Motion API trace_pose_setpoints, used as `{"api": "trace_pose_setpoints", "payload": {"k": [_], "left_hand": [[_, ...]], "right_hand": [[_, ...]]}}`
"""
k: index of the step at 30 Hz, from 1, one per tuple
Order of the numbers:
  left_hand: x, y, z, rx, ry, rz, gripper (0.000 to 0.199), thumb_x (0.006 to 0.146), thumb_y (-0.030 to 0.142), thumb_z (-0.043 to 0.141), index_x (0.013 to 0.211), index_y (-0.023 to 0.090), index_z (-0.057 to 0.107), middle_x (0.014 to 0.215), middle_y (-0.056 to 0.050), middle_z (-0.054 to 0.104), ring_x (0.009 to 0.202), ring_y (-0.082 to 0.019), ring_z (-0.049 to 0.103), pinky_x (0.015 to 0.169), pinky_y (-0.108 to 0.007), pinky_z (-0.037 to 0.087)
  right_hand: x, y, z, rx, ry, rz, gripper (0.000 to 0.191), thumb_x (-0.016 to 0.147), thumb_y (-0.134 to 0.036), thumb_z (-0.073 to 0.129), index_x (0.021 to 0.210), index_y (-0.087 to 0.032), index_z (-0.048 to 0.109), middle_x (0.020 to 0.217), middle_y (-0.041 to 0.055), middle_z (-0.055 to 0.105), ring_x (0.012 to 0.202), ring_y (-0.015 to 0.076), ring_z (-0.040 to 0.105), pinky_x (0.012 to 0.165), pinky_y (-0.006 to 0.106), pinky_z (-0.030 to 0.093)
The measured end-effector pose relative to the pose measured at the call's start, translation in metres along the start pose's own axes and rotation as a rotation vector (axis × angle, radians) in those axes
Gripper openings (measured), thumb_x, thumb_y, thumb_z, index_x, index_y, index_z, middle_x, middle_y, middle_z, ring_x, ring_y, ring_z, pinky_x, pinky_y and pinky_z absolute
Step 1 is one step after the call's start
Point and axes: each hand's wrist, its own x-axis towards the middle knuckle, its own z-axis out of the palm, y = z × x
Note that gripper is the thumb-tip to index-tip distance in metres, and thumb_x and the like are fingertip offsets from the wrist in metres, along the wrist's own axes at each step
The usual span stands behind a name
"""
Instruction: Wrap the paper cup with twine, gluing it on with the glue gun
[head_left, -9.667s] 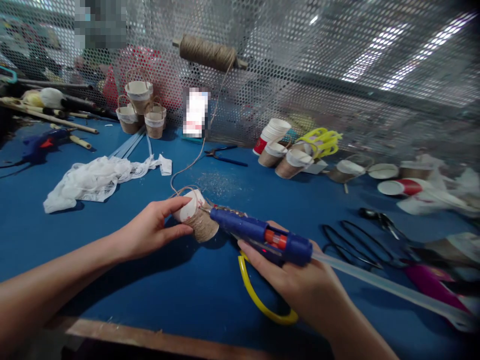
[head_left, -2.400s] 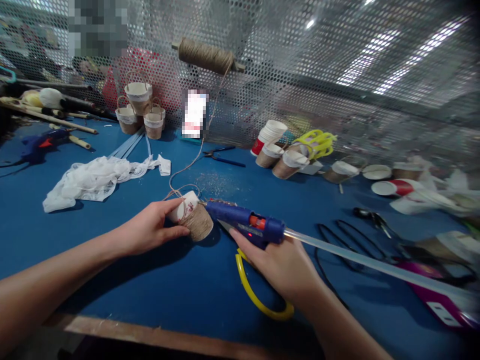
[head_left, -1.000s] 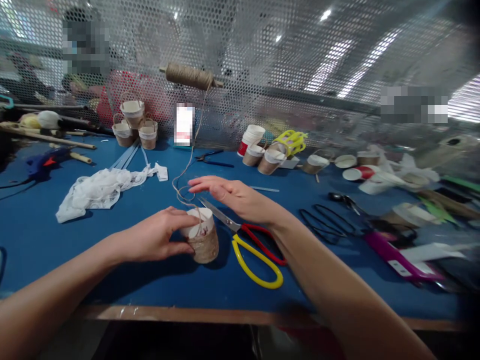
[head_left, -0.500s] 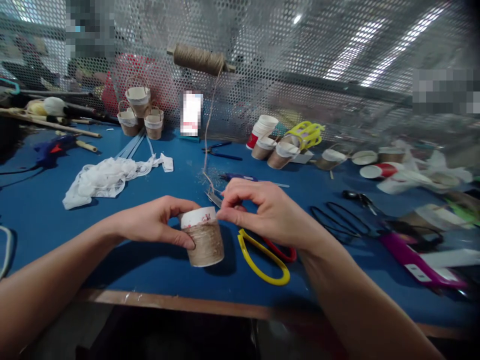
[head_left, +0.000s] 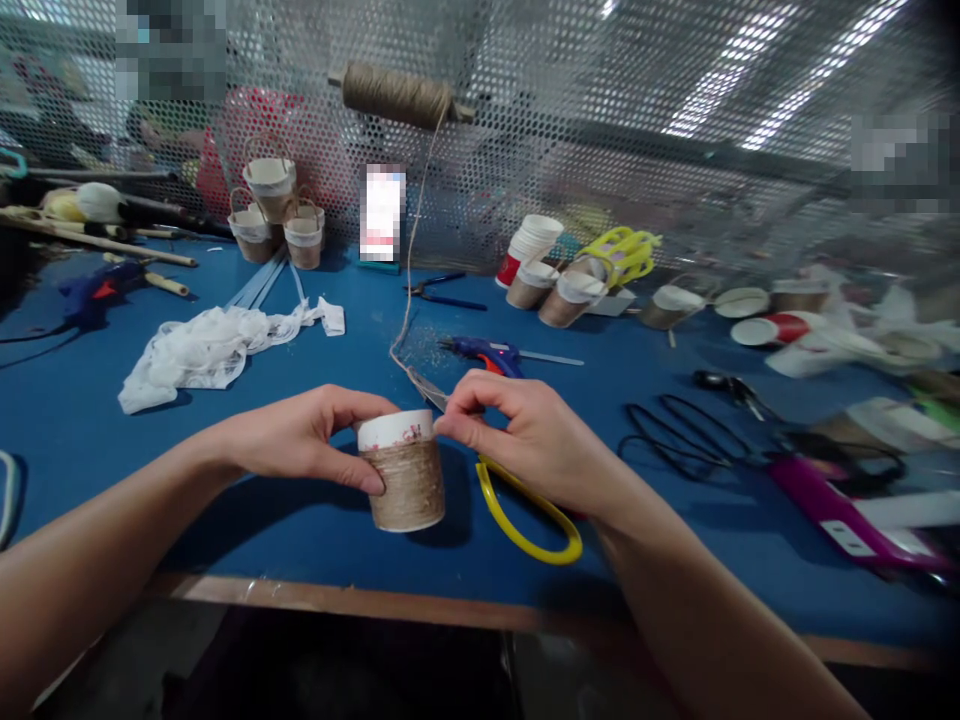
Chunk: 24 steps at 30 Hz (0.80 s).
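Observation:
My left hand (head_left: 322, 440) is closed around a paper cup (head_left: 405, 475), its lower part wound with brown twine and its white rim bare with small red print. The cup tilts slightly above the table. Just right of the rim, my right hand (head_left: 502, 420) is pinched, thumb against fingers; what lies in the pinch is too small to make out. Under that hand lie scissors (head_left: 532, 530) with a yellow handle loop, their blades partly hidden. A strand of twine (head_left: 411, 270) runs down from a spool (head_left: 397, 95) to near the blade tips.
Behind the hands lie a blue glue gun (head_left: 487, 352) and pliers (head_left: 450, 295). White lace (head_left: 202, 350) is heaped at left. Twine-covered little baskets (head_left: 271, 190) stand at the back, more cups (head_left: 574, 295) at right. A purple power strip (head_left: 832, 510) and black cable (head_left: 675, 440) lie far right.
The view has shifted slightly. The twine strand now bends further left near the scissors, and more of the glue gun shows. Both hands keep nearly the same pose at the cup.

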Motion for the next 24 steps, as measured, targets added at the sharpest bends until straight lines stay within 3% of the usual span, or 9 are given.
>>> {"api": "trace_pose_setpoints", "payload": {"k": [16, 24], "left_hand": [[-0.0014, -0.0012, 0.0001, -0.183, -0.019, -0.002, 0.032, 0.068, 0.006, 0.067, 0.098, 0.014, 0.061, 0.084, 0.0, 0.063, 0.074, -0.009, 0.056, 0.07, -0.017, 0.045], [-0.0042, -0.0003, -0.0001, -0.333, -0.039, 0.01, 0.039, 0.066, -0.004, 0.065, 0.097, 0.02, 0.064, 0.086, 0.003, 0.066, 0.078, -0.007, 0.058, 0.073, -0.015, 0.046]], "right_hand": [[-0.006, 0.004, 0.0023, 0.067, -0.036, 0.035, 0.017, 0.082, -0.03, 0.053, 0.069, -0.018, 0.054, 0.07, -0.0006, 0.056, 0.064, 0.0102, 0.05, 0.06, 0.023, 0.039], [-0.0067, 0.0055, 0.0012, 0.226, -0.1, 0.068, 0.016, 0.083, -0.03, 0.052, 0.072, -0.018, 0.054, 0.071, -0.0014, 0.056, 0.067, 0.0106, 0.05, 0.063, 0.023, 0.039]]}}
